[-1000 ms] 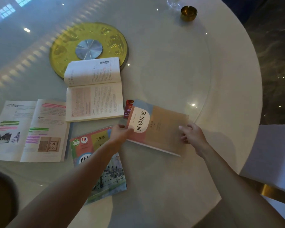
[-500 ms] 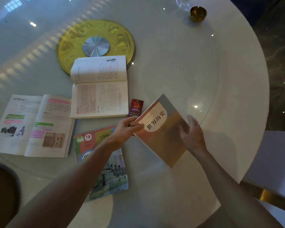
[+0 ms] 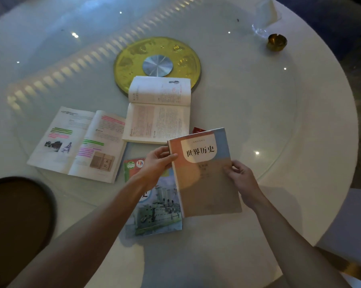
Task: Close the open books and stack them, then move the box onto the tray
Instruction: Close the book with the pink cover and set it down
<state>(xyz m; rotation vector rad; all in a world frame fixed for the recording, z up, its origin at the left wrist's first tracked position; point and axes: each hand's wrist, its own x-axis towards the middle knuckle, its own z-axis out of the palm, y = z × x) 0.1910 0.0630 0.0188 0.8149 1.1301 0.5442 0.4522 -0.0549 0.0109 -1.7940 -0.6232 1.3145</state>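
Note:
I hold a closed tan and orange history book (image 3: 204, 183) upright above the table, my left hand (image 3: 157, 163) gripping its spine edge and my right hand (image 3: 241, 179) its right edge. Partly under it and my left arm lies a closed book with a warship cover (image 3: 156, 213). Two books lie open: one with highlighted pages (image 3: 79, 142) at the left, one with plain text (image 3: 159, 110) behind my hands. Only a corner of the small red box (image 3: 198, 129) shows above the held book. A dark round tray (image 3: 19, 217) sits at the lower left.
The round white table has a glass turntable with a gold and silver hub (image 3: 157, 64) under the plain open book. A small brass ashtray (image 3: 276, 42) and a clear glass object (image 3: 260, 30) stand at the far right. A white seat (image 3: 350, 225) is beyond the table's right edge.
The history book has been lifted off the table and turned upright toward me, shifting left over the warship book. It now hides most of the red box.

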